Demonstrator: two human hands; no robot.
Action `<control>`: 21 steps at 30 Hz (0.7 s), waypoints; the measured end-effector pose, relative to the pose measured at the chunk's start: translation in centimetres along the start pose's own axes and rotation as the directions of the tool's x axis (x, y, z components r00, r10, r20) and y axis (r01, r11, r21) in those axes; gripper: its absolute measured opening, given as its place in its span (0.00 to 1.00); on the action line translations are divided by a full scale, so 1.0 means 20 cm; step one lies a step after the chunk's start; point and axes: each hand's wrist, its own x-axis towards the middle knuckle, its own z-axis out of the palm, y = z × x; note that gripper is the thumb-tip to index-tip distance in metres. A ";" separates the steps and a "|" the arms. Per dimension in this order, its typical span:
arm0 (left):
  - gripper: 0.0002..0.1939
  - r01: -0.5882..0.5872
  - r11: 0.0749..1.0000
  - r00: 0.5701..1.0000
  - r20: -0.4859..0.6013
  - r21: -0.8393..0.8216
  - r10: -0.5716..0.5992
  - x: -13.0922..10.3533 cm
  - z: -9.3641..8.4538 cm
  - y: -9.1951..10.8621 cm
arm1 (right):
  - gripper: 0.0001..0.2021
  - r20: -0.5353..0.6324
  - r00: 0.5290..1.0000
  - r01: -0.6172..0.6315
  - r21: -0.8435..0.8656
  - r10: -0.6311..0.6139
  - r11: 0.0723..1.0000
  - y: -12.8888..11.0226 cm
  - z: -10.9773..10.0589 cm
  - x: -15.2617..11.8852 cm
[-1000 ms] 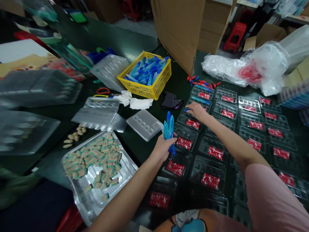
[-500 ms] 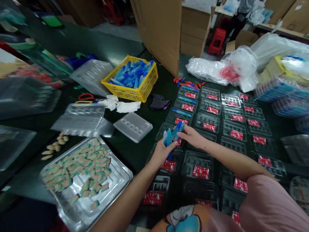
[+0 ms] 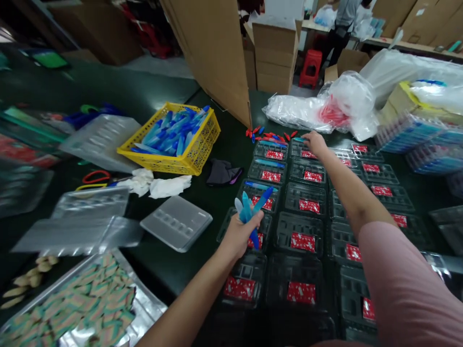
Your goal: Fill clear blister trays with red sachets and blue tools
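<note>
My left hand (image 3: 239, 232) is closed around a bunch of pen-like plastic sticks (image 3: 249, 210), light blue and dark blue, splayed above and below the fist. It hovers over the near-left clear blister trays. My right hand (image 3: 315, 142) reaches to the far tray (image 3: 301, 150) of the second column, its fingers pinched on a light-blue stick (image 3: 298, 139) at that tray's top edge. Far trays in the left column each hold a blue stick (image 3: 270, 163) along the top. Red printed cards (image 3: 303, 242) lie in the trays.
A yellow basket (image 3: 162, 165) heaped with blue sticks stands at left. Nearer are a clear tray (image 3: 177, 224) and a metal tray (image 3: 146, 301) of striped sponge-like blocks. Small red and blue pieces (image 3: 267, 135) lie behind the blister trays. Plastic bags (image 3: 296, 112) and a cardboard panel (image 3: 213, 62) stand behind.
My right hand has left the bunch and stretched forward to the far tray of the second column with a light-blue stick. My left hand still grips the bunch. The camera view has shifted.
</note>
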 end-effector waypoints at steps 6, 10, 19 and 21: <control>0.20 0.008 0.999 1.000 0.014 -0.035 -0.007 0.09 0.07 0.05 | 0.14 0.036 0.998 -0.042 -0.106 0.046 0.993 0.09 0.18 0.10; 0.19 0.016 0.997 0.999 0.044 -0.082 -0.013 0.16 0.14 0.10 | 0.15 -0.044 0.998 -0.033 0.048 0.035 0.998 0.12 0.21 0.10; 0.23 0.067 0.990 0.993 0.106 -0.127 -0.053 0.33 0.33 0.12 | 0.17 0.049 0.942 0.144 0.834 -0.333 0.532 -0.21 -0.01 -0.45; 0.23 0.055 0.994 0.992 0.116 -0.095 -0.044 0.34 0.35 0.09 | 0.18 0.127 0.892 0.051 0.925 -0.433 0.376 -0.31 -0.05 -0.62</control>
